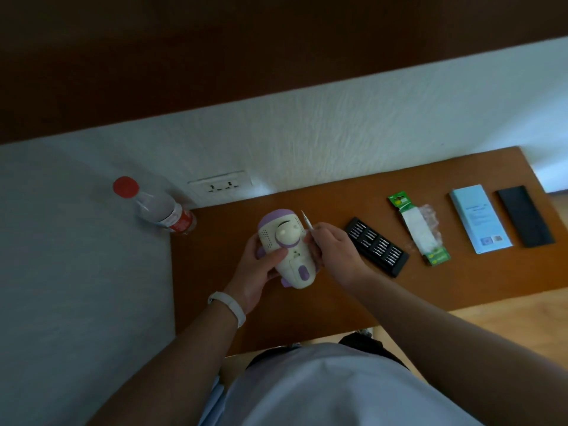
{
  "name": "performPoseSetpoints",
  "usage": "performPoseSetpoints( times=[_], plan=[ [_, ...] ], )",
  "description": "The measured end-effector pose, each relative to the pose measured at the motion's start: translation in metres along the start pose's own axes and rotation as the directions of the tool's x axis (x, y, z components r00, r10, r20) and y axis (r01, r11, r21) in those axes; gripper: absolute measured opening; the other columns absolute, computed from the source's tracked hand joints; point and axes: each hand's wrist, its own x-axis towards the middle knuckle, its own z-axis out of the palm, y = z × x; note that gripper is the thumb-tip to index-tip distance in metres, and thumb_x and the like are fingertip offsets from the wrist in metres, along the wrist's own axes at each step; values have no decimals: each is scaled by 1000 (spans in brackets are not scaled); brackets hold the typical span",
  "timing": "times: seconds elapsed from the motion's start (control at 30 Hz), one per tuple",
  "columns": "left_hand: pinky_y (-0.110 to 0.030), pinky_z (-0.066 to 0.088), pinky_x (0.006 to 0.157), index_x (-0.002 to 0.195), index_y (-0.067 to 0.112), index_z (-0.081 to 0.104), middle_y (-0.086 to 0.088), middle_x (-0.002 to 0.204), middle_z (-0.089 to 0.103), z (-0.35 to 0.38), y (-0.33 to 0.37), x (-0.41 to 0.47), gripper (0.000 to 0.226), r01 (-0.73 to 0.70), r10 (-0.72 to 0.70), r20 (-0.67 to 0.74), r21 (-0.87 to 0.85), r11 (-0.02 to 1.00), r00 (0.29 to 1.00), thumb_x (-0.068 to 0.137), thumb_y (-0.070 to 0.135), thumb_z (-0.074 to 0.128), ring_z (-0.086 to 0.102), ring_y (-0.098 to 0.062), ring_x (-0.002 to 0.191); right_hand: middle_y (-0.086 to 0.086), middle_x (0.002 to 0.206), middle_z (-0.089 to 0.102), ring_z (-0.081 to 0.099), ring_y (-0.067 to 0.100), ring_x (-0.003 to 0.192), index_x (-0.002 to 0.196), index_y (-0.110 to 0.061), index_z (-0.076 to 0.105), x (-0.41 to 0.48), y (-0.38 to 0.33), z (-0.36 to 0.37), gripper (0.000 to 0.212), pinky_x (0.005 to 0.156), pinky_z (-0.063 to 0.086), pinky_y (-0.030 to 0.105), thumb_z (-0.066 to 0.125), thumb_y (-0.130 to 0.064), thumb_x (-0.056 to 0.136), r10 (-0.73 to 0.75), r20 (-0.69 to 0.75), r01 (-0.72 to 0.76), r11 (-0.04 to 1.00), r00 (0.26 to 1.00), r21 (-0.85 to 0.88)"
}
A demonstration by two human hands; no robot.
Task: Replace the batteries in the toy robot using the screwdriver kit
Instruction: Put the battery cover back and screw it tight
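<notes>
A white and purple toy robot (287, 247) lies over the brown desk (307, 315), its head toward the wall. My left hand (258, 272) grips its left side, thumb across the body. My right hand (333, 250) touches the toy's right side and holds a thin silver screwdriver (306, 222), tip pointing toward the wall. To the right lies the open black bit tray of the screwdriver kit (376, 246). Beyond it is a green battery pack (418, 230) with its clear blister torn open.
A clear bottle with a red cap (156, 207) stands at the desk's left back corner below a wall socket (219, 184). A light blue box (479, 222) and a black lid (525, 215) lie at the desk's right end.
</notes>
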Motion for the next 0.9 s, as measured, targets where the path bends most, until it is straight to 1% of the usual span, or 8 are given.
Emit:
performPoseSetpoints(
  times=[0.17,0.27,0.33,0.5,0.63,0.73,0.83,0.9],
  plan=[
    [-37,61,77,130,33,52,4,117,73,17,4,-12,70,-87,87,-84,-3,996,993,68,28,84,72,-20,105,-3,60,49,48,9,53,84,-10,58,-9,-9,-14,26,55,44,27,41,-18,102,-17,39,19,999,999,-42],
    [-30,60,71,133,30,51,6,112,75,30,12,-21,83,-162,160,-143,-1,987,977,58,33,88,73,-19,101,1,62,48,44,10,53,85,-10,59,-15,-20,-27,28,50,39,22,39,-17,103,-61,58,64,996,996,-58],
    [-27,59,69,130,30,52,6,110,75,38,17,-27,84,-212,209,-176,5,977,962,55,35,88,74,-17,100,5,65,47,41,16,56,86,-11,60,-20,-28,-39,29,51,36,26,38,-18,104,-98,72,104,991,993,-88],
    [-32,61,78,127,35,54,12,109,73,58,32,-41,79,-286,286,-234,35,958,929,56,43,87,71,-14,104,-2,61,48,41,10,53,87,-17,65,-31,-45,-71,28,50,36,25,42,-23,103,-187,109,202,968,976,-150],
    [-34,62,80,129,32,53,8,113,71,80,38,-53,74,-353,356,-348,74,933,867,65,32,90,70,-15,106,-10,57,46,40,8,51,88,-32,69,-40,-58,-96,23,53,36,32,50,-45,93,-278,173,313,922,945,-229],
    [-42,61,86,133,31,50,8,114,70,96,39,-62,66,-401,404,-404,97,911,820,78,19,85,69,-14,107,-13,53,43,39,4,48,92,-38,69,-49,-73,-109,33,50,34,22,49,-61,81,-306,249,371,883,919,-286],
    [-39,63,82,134,32,47,19,104,71,114,41,-77,69,-434,445,-455,136,891,771,78,22,85,70,-4,100,-14,52,40,38,3,49,96,-28,68,-60,-88,-118,41,48,32,16,46,-60,83,-370,298,463,807,880,-366],
    [-40,63,82,139,28,44,21,103,71,128,41,-90,75,-458,473,-487,159,874,734,78,24,86,70,-3,98,-14,50,39,36,2,47,96,-26,68,-69,-95,-125,32,47,31,15,48,-50,91,-396,345,512,775,851,-371]
  ],
)
